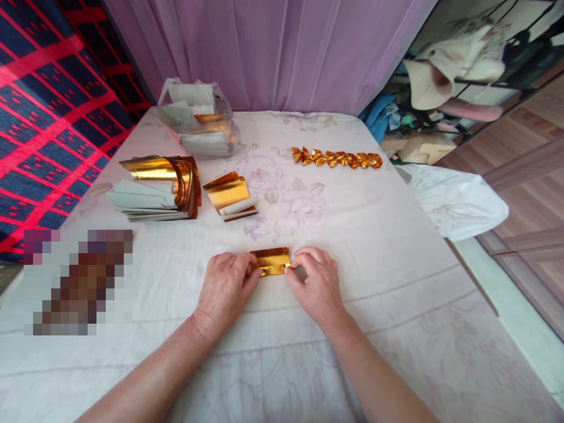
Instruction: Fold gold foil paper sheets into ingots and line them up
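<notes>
A sheet of gold foil paper (272, 258) lies flat on the cloth between my hands, with a crease running along its length. My left hand (227, 279) pinches its left end between thumb and fingers. At the right end, my right hand (318, 279) is closed, thumb and forefinger pinching the lower corner. Beyond them rests a small pile of gold sheets (229, 191) with grey backs. To its left is a thicker stack of the same paper (154, 194), partly curled over. A row of folded gold foil pieces (337, 158) sits at the far right.
A clear plastic bag (198, 120) with more paper stands at the back left. The table (374, 247) has a floral cloth. A white bag (458, 200) hangs by the right edge. Purple curtain (282, 53) covers the back; a shelf with hats (440, 64) stands right.
</notes>
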